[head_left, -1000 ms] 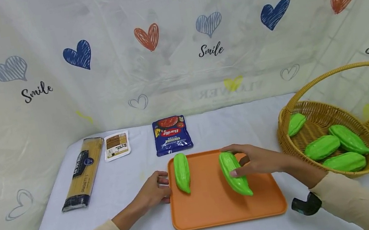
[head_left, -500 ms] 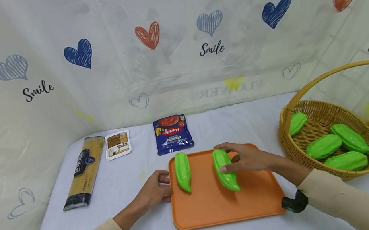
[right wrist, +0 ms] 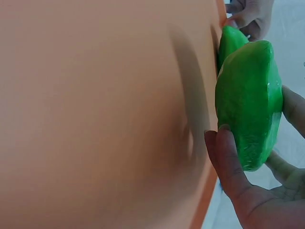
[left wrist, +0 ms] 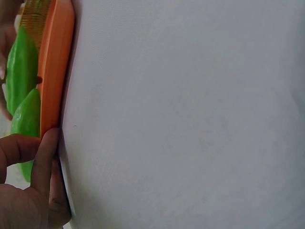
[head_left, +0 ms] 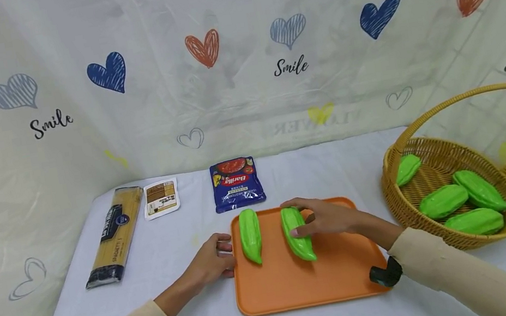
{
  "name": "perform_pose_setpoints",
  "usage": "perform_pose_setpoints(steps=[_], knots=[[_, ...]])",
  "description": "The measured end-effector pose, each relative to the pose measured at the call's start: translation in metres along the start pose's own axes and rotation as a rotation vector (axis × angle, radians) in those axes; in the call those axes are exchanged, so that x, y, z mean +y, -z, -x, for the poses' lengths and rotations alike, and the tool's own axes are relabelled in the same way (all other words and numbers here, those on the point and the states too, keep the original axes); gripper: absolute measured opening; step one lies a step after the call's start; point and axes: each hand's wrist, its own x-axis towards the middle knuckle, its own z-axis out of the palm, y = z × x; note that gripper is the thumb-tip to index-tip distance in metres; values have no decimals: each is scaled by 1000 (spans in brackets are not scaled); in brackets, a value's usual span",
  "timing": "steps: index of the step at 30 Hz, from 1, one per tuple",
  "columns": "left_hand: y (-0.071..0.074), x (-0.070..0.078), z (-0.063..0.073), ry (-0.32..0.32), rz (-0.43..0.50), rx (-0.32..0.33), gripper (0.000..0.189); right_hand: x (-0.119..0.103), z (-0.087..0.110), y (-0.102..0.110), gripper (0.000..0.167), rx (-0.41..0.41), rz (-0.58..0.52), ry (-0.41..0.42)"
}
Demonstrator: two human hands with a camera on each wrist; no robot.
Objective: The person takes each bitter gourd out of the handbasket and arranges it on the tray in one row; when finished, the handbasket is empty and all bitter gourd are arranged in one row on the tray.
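Note:
My right hand point(head_left: 327, 218) holds a bright green, ribbed gourd point(head_left: 296, 236) with a pointed end, thumb on one side and fingers on the other. Its shadow falls on the orange tray point(head_left: 304, 293) under it, and in the right wrist view a gap shows between the held gourd point(right wrist: 248, 102) and the tray. My left hand point(head_left: 210, 258) grips the tray's left edge, its fingers at the rim in the left wrist view. Just inside that edge a second green gourd point(head_left: 250, 235) lies lengthwise, tip toward me.
A wicker basket point(head_left: 395, 196) with a tall handle and several green gourds stands at the right. Behind the tray lies a blue Barilla pouch point(head_left: 237, 183). Farther left are a small white packet point(head_left: 161, 199) and a spaghetti pack point(head_left: 114, 238). A printed curtain point(head_left: 243, 93) hangs behind the table.
My right hand has carried its gourd leftward over the tray, closer to the gourd lying there. My left hand has stayed on the tray's edge.

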Motion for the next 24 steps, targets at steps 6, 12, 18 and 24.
perform_pose_setpoints(steps=[6, 12, 18, 24], knots=[[2, -2, -1, -5, -10, -7, 60, -3, -12, -2, 74, 4, -3, -5], [1, -2, -2, -5, -6, -8, 61, -5, -22, -4, 76, 7, 6, -24], [1, -1, -2, -12, -11, 1, 61, -8, -30, -7, 77, 15, 13, -34], [1, -3, -3, -3, -3, 0, 61, -9, -40, -9, 81, -8, -30, -7]])
